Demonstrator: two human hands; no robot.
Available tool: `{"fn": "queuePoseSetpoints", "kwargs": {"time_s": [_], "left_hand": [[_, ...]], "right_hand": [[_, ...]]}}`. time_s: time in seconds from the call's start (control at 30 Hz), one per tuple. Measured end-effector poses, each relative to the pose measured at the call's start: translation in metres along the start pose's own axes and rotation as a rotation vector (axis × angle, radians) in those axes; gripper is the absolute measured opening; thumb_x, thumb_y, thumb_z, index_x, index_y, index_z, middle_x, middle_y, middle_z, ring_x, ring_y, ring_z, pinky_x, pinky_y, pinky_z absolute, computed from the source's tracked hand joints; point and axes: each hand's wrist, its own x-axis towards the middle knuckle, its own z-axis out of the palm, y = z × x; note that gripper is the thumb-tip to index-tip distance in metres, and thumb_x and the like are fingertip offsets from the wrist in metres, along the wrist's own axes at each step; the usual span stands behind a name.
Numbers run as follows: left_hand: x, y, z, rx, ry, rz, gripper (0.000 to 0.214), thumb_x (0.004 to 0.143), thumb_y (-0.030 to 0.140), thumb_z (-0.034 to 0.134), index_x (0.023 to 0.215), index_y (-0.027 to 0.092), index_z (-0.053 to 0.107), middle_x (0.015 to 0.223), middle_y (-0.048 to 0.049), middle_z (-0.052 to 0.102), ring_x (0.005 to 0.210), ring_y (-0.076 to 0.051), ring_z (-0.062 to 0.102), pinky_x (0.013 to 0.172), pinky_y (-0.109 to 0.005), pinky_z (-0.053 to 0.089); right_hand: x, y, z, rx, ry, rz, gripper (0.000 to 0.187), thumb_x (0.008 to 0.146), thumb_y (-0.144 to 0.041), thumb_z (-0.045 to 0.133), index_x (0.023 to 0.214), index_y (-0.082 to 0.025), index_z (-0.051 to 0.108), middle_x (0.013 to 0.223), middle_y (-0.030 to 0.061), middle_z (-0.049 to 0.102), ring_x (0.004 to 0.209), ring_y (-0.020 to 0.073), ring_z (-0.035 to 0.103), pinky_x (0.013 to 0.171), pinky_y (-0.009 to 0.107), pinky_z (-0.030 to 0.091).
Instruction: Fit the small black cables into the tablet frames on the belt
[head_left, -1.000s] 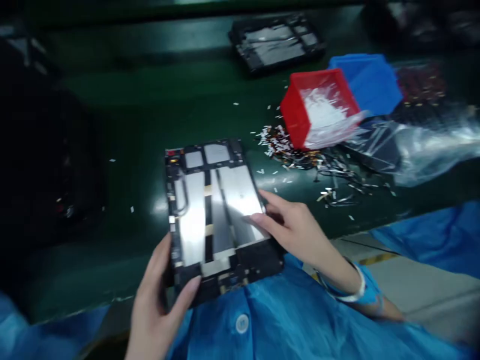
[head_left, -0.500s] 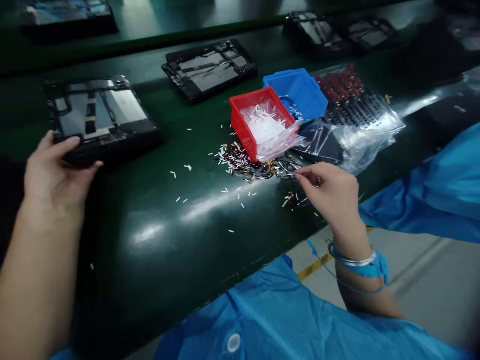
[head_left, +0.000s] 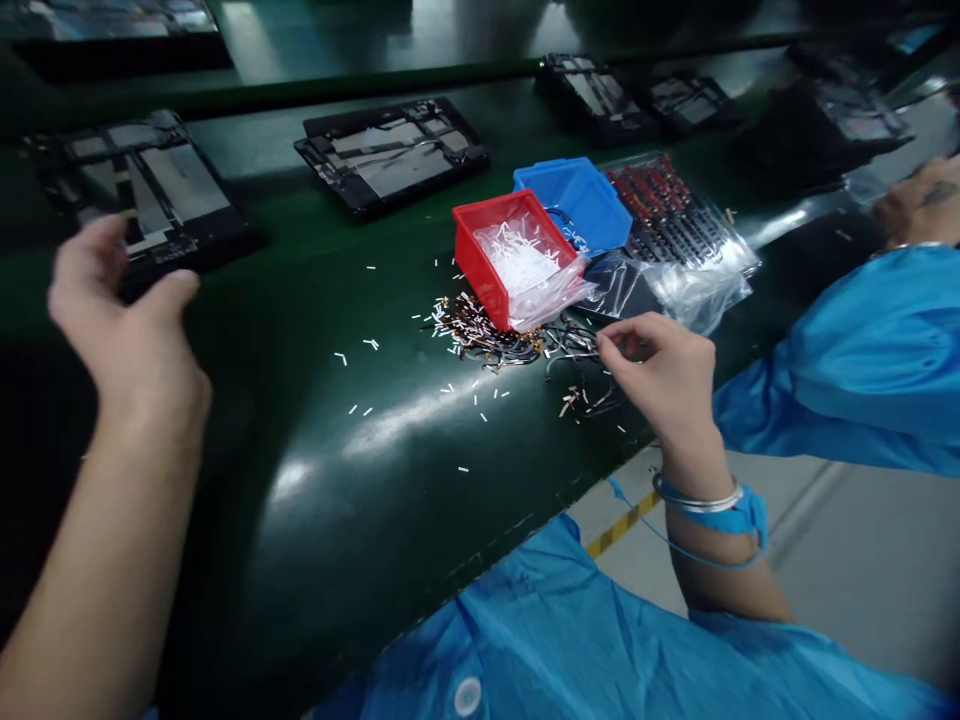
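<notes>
My left hand (head_left: 127,330) hovers with fingers apart at the near edge of an opened black tablet body (head_left: 150,185) that lies on the green belt (head_left: 337,500); the hand holds nothing. My right hand (head_left: 664,375) is closed in a pinch over a pile of small dark cable pieces (head_left: 517,340) in front of a red bin (head_left: 499,250). What the fingertips hold is too small to make out. A blue strap circles my right wrist.
A blue bin (head_left: 574,200) stands behind the red one, beside a plastic bag with a tray of red parts (head_left: 675,225). More opened tablets (head_left: 390,155) lie farther along. White bits litter the belt. A co-worker's blue sleeve (head_left: 862,370) and hand (head_left: 919,205) are at the right.
My left hand slid the tablet away to the left and let go of it. My right hand left the tablet, moved to the cable pile and pinched there.
</notes>
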Motion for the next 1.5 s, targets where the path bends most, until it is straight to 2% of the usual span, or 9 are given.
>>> {"fn": "queuePoseSetpoints", "kwargs": {"time_s": [0.1,0.2,0.3,0.37,0.5,0.6,0.73,1.2,1.5], "left_hand": [[-0.041,0.069,0.016,-0.169,-0.214,-0.019,0.046,0.069,0.021,0.07,0.115,0.015,0.063,0.121,-0.0065,0.065,0.112,-0.023,0.058,0.1,-0.039,0.044],[-0.087,0.122,0.023,-0.265,-0.631,-0.183,0.029,0.08,0.026,0.064,0.108,0.017,0.067,0.114,-0.0073,0.068,0.102,-0.02,0.064,0.083,-0.03,0.05],[-0.124,0.146,0.028,-0.508,-0.967,-0.464,0.029,0.079,0.03,0.067,0.105,0.017,0.064,0.104,-0.0085,0.071,0.094,-0.02,0.067,0.077,-0.029,0.052],[-0.138,0.15,0.031,-0.654,-1.04,-0.649,0.025,0.078,0.03,0.068,0.098,0.015,0.062,0.09,-0.0081,0.073,0.082,-0.019,0.07,0.067,-0.026,0.052],[-0.139,0.149,0.03,-0.765,-0.96,-0.812,0.019,0.079,0.031,0.067,0.081,0.015,0.058,0.064,-0.0032,0.068,0.052,-0.013,0.063,0.043,-0.019,0.042],[-0.131,0.148,0.029,-0.752,-0.89,-0.833,0.018,0.076,0.029,0.069,0.08,0.014,0.059,0.059,-0.0017,0.064,0.046,-0.011,0.058,0.038,-0.017,0.038],[-0.127,0.147,0.028,-0.729,-0.853,-0.817,0.01,0.078,0.022,0.065,0.083,0.013,0.065,0.059,-0.002,0.064,0.046,-0.011,0.058,0.036,-0.016,0.037],[-0.125,0.134,0.031,-0.739,-0.873,-0.818,0.029,0.081,0.019,0.061,0.108,0.01,0.059,0.079,-0.0083,0.072,0.07,-0.02,0.071,0.046,-0.022,0.052],[-0.124,0.139,0.025,-0.576,-0.865,-0.436,0.042,0.085,0.012,0.056,0.126,0.02,0.059,0.079,-0.0012,0.069,0.066,-0.012,0.062,0.058,-0.021,0.052]], "right_hand": [[-0.002,-0.017,-0.004,0.396,-0.058,0.198,0.006,0.07,-0.025,0.066,0.067,-0.02,0.066,0.06,-0.0017,0.06,0.051,0.0097,0.049,0.049,0.024,0.037],[-0.012,-0.047,0.006,0.823,-0.194,0.364,0.011,0.066,-0.03,0.069,0.065,-0.02,0.065,0.053,-0.0038,0.056,0.044,0.0069,0.043,0.041,0.021,0.03],[-0.025,-0.077,0.021,1.075,-0.309,0.427,0.014,0.065,-0.031,0.071,0.062,-0.02,0.063,0.05,-0.0053,0.053,0.042,0.0053,0.04,0.039,0.02,0.028],[-0.032,-0.091,0.031,1.136,-0.31,0.416,0.013,0.068,-0.03,0.07,0.063,-0.02,0.063,0.051,-0.006,0.053,0.042,0.0045,0.039,0.039,0.019,0.03],[-0.04,-0.103,0.038,0.932,-0.136,0.217,0.004,0.074,-0.024,0.069,0.073,-0.021,0.066,0.063,-0.0043,0.062,0.05,0.0073,0.051,0.047,0.021,0.04],[-0.039,-0.103,0.035,0.569,0.064,-0.197,0.008,0.078,-0.016,0.069,0.081,-0.022,0.068,0.075,-0.0006,0.07,0.064,0.0124,0.06,0.059,0.027,0.049],[-0.035,-0.102,0.031,0.286,0.085,-0.584,0.011,0.082,-0.012,0.065,0.081,-0.022,0.068,0.078,0.0033,0.073,0.071,0.0163,0.064,0.064,0.032,0.053],[-0.028,-0.097,0.039,0.283,0.15,-0.601,0.013,0.082,-0.009,0.063,0.08,-0.021,0.063,0.076,0.0044,0.072,0.071,0.0159,0.065,0.065,0.03,0.054],[-0.033,-0.1,0.043,0.486,-0.11,-0.514,0.008,0.086,-0.016,0.062,0.08,-0.019,0.067,0.076,0.0035,0.072,0.07,0.0134,0.065,0.061,0.028,0.052]]}}
